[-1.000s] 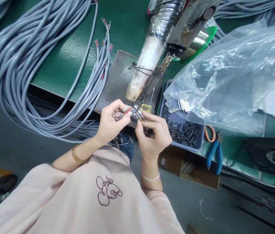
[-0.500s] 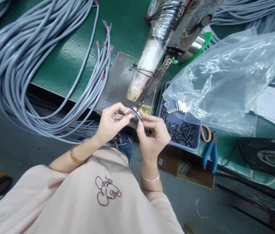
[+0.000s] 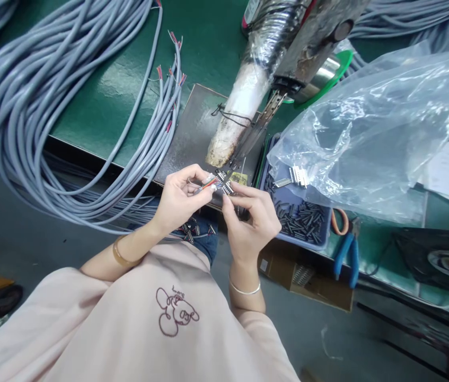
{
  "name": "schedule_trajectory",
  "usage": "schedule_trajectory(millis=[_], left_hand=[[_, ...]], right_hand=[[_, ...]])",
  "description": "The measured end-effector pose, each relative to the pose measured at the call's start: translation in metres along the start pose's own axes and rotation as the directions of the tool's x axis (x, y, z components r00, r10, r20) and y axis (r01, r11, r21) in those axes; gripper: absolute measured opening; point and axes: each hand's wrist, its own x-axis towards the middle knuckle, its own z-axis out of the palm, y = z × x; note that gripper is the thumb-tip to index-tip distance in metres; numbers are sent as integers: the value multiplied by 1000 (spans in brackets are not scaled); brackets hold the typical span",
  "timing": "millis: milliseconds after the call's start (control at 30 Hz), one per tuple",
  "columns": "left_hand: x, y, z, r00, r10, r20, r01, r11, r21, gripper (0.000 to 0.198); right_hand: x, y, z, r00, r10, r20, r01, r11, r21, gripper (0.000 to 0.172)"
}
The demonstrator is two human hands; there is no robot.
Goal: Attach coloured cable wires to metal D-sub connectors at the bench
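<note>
My left hand [image 3: 183, 196] pinches the stripped end of a cable, whose thin coloured wires [image 3: 210, 183] fan toward a small metal connector [image 3: 224, 183]. On the connector's right side, my right hand [image 3: 252, 215] holds it between thumb and fingers. Just above the connector is the tip of a soldering tool [image 3: 254, 127], beside a wrapped white rod [image 3: 237, 111]. Both stand over a dark metal plate [image 3: 192, 119]. The exact contact between wires, connector and tip is too small to tell.
Grey cable coils [image 3: 21, 101] lie at left. To the right are a blue tray [image 3: 319, 245] of black tubes, a clear plastic bag [image 3: 367, 132] with connectors, blue-handled pliers [image 3: 347, 254], and a green-rimmed spool [image 3: 327, 79]. Several connectors [image 3: 192, 229] rest on my lap.
The view has shifted slightly, so the tray, bag and pliers appear a little further right. My right fingers have moved slightly on the connector; my left hand has hardly changed.
</note>
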Motion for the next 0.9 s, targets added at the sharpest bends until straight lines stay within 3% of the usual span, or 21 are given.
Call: schedule_trajectory(millis=[133,333,567,633,700,800,900], left_hand=[[1,2,0,1000,-22,-1,22,1000,-7,19],[0,-1,-3,990,-137,21,137,990,-23,22],[-6,-1,0,989,-148,28,149,989,-27,16],[-9,0,-1,983,-176,46,179,982,-63,16],[-12,0,-2,972,-217,93,227,967,-114,18],[-17,0,-6,949,-261,174,288,946,-151,14],[-22,0,-8,939,-277,204,306,943,-131,14]], right_hand=[[-1,0,-1,1000,-30,6,30,999,-29,15],[-7,4,-3,983,-172,59,178,976,-124,16],[-11,-1,-7,982,-188,35,191,967,-168,18],[-11,-3,-8,993,-121,7,121,983,-136,18],[-13,-5,-10,999,31,39,-29,998,-58,17],[-16,-7,-14,957,262,125,-270,961,55,14],[-19,-11,-20,948,306,-85,-299,951,83,12]])
